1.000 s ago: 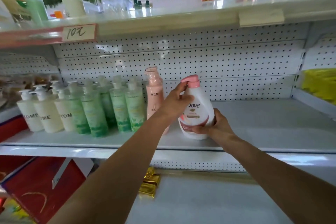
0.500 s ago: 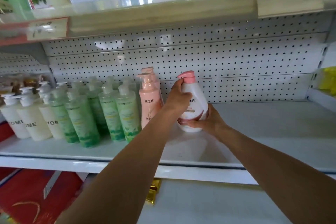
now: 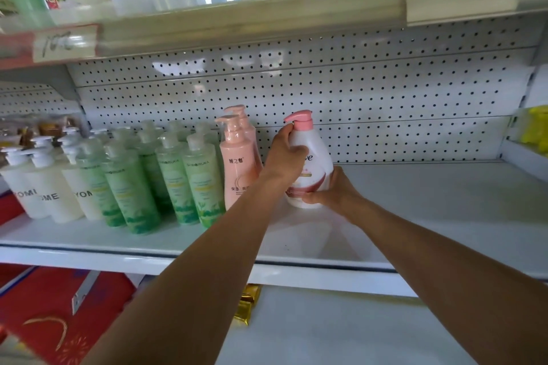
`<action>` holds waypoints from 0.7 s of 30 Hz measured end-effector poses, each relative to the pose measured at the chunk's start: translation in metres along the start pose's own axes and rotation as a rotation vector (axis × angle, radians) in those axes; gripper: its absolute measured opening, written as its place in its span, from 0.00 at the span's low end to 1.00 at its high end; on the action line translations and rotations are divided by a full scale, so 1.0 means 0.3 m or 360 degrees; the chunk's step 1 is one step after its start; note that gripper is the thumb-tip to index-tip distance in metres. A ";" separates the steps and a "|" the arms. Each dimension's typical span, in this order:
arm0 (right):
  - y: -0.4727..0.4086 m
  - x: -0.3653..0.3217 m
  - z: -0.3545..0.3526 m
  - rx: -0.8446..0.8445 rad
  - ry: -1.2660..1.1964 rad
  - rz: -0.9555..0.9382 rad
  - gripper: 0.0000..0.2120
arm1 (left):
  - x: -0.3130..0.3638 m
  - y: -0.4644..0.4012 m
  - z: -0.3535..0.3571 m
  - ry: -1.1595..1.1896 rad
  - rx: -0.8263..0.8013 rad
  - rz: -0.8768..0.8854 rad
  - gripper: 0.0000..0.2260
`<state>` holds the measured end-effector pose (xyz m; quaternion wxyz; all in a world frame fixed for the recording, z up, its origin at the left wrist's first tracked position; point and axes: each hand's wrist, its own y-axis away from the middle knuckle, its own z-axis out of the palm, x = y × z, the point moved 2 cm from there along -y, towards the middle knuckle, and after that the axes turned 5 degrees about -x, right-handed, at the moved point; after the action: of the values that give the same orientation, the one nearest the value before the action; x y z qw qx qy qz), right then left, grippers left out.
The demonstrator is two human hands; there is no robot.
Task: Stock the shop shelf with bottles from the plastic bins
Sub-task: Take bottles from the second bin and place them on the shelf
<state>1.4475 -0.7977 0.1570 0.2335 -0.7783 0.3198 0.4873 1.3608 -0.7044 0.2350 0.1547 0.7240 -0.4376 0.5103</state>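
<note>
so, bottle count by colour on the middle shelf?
White bottles: at least 3 (rear ones blurred)
Green bottles: at least 5 (rear row hard to separate)
Pink pump bottles: 2
White-and-pink pump bottle: 1, gripped by left hand and right hand
Total: at least 11

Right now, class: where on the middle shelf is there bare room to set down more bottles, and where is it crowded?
Free: the shelf right of the Dove bottle, back to the pegboard and out to the right end. Also a narrow front strip before the bottles. Crowded: the left, where white bottles, green bottles and pink bottles stand packed; both hands grip the Dove bottle.
</note>
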 end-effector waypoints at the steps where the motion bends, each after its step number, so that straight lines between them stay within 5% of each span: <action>1: 0.027 -0.014 -0.002 0.0031 0.0084 0.0074 0.41 | -0.014 0.008 0.003 -0.0021 0.0018 0.0010 0.25; 6: 0.150 -0.016 -0.056 0.0164 0.0536 0.0026 0.25 | -0.046 0.152 0.008 -0.0133 0.0069 0.0062 0.23; 12: 0.354 -0.017 -0.098 0.0194 0.0985 -0.0159 0.13 | -0.071 0.366 0.019 -0.0477 0.0058 0.0181 0.08; 21: 0.661 0.063 -0.137 0.0272 0.1326 -0.0427 0.08 | -0.127 0.652 0.083 -0.0795 0.0007 0.0079 0.09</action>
<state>1.3349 -0.9667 0.1466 0.2094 -0.9207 0.3219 0.0695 1.2172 -0.8143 0.1475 0.0276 0.8169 -0.4789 0.3202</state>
